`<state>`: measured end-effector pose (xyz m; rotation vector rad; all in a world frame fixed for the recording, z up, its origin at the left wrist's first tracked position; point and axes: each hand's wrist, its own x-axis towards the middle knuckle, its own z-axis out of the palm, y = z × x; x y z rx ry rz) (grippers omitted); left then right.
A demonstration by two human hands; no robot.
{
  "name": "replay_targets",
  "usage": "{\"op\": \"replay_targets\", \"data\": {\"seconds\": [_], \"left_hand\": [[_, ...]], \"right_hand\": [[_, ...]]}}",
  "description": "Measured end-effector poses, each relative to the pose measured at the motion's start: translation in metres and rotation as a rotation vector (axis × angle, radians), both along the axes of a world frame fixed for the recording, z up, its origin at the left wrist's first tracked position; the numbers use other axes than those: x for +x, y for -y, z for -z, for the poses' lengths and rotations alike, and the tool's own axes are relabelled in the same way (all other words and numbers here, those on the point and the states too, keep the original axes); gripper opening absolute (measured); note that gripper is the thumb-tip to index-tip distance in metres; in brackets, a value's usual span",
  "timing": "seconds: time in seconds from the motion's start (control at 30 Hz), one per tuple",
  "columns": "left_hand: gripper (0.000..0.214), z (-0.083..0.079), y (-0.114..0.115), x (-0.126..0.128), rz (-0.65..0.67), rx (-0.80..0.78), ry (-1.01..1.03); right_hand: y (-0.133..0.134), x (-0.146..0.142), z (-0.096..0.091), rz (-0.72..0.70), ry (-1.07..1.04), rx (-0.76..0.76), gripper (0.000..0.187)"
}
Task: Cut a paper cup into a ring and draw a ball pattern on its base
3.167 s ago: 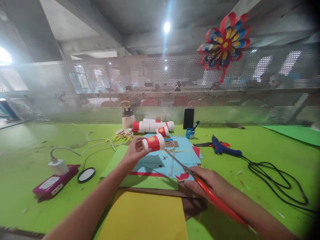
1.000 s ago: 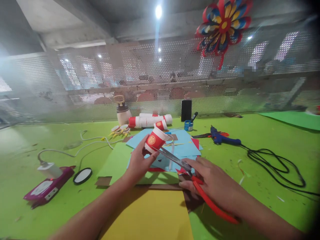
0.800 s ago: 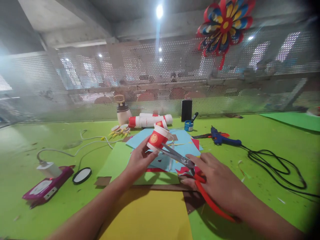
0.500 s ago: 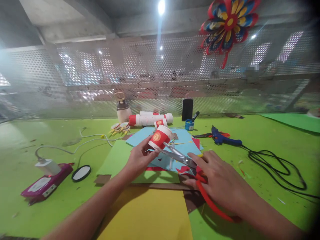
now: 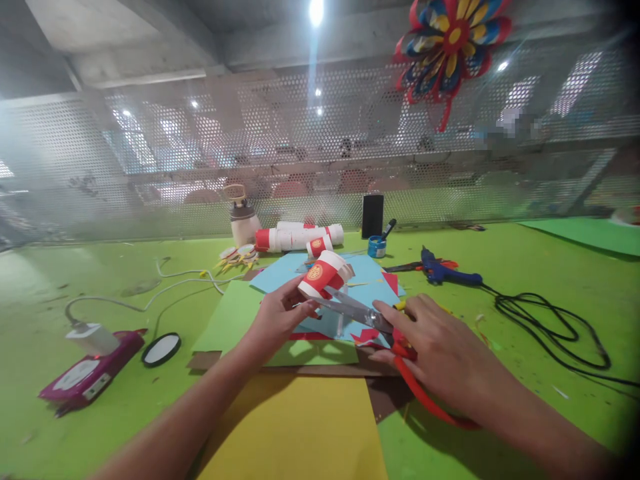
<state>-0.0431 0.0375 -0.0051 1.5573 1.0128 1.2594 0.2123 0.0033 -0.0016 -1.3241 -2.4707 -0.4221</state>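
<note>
My left hand (image 5: 280, 313) grips a red and white paper cup (image 5: 321, 277), tilted over the sheets, its printed gold emblem facing me. In my right hand (image 5: 425, 340) is a pair of scissors (image 5: 360, 312) with red handles. Their blades are parted and reach the cup's lower edge next to my left fingertips; whether they bite into the paper I cannot tell. Beneath lie light blue paper (image 5: 375, 273), green paper (image 5: 220, 320) and red paper scraps (image 5: 367, 335). Another red and white cup (image 5: 319, 246) lies just behind.
Stacked paper cups (image 5: 300, 238), a bottle (image 5: 244, 223), a blue jar (image 5: 377, 247) and a black upright box (image 5: 373, 217) stand or lie at the back. A blue glue gun (image 5: 450, 272) with its cord is on the right. A purple power strip (image 5: 93, 373) sits left; yellow paper (image 5: 295, 427) lies in front.
The cup has turned slightly in my left hand, and the scissors' blades look a little closer together. The whole view has shifted slightly.
</note>
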Motion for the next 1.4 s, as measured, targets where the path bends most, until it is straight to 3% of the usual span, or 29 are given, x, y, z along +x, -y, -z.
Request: {"op": "replay_targets", "data": {"seconds": [0.37,0.67,0.97,1.13,1.27,1.4], "left_hand": [[0.045,-0.002,0.002,0.003,-0.006,-0.009,0.001],[0.047,0.0,0.002,0.005,-0.032,-0.009,0.011],[0.06,0.006,-0.003,0.002,-0.069,-0.016,0.002],[0.075,0.009,-0.002,0.004,-0.108,-0.012,0.023],[0.077,0.013,-0.001,0.007,-0.083,0.012,0.077],[0.078,0.016,0.0,0.01,-0.106,0.018,0.09]], "right_hand": [[-0.002,0.002,0.003,-0.008,-0.019,-0.019,0.052],[0.001,-0.002,-0.002,-0.015,-0.132,-0.217,0.041],[0.002,-0.003,-0.002,0.02,-0.114,-0.284,0.037],[0.0,-0.005,-0.002,-0.049,-0.262,-0.34,0.034],[0.0,-0.008,-0.002,-0.08,-0.347,-0.433,0.028],[0.0,-0.009,-0.002,-0.073,-0.368,-0.434,0.028]]}}
